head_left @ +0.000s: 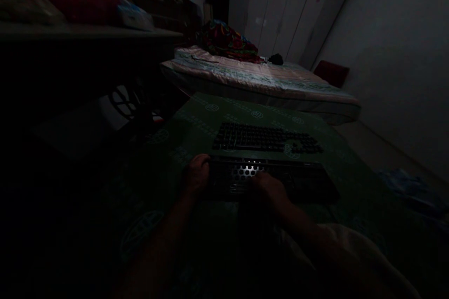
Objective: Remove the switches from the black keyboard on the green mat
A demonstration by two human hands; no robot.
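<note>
The room is very dark. A black keyboard frame (pixel 298 180) with a pale perforated plate in it lies on a green patterned mat (pixel 196 121) in front of me. My left hand (pixel 196 174) is curled round the frame's left end. My right hand (pixel 268 188) rests on top of the frame near the perforated plate, fingers bent; I cannot make out anything in them. A flat block of black keys (pixel 266 138) lies just behind the frame, apart from both hands.
A low bed (pixel 259 79) with a striped sheet and a bundle of colourful cloth (pixel 228 39) stands behind the mat. A dark table with red and pale bags is at the left. Pale wardrobe doors (pixel 280 4) are at the back; bluish cloth lies at right.
</note>
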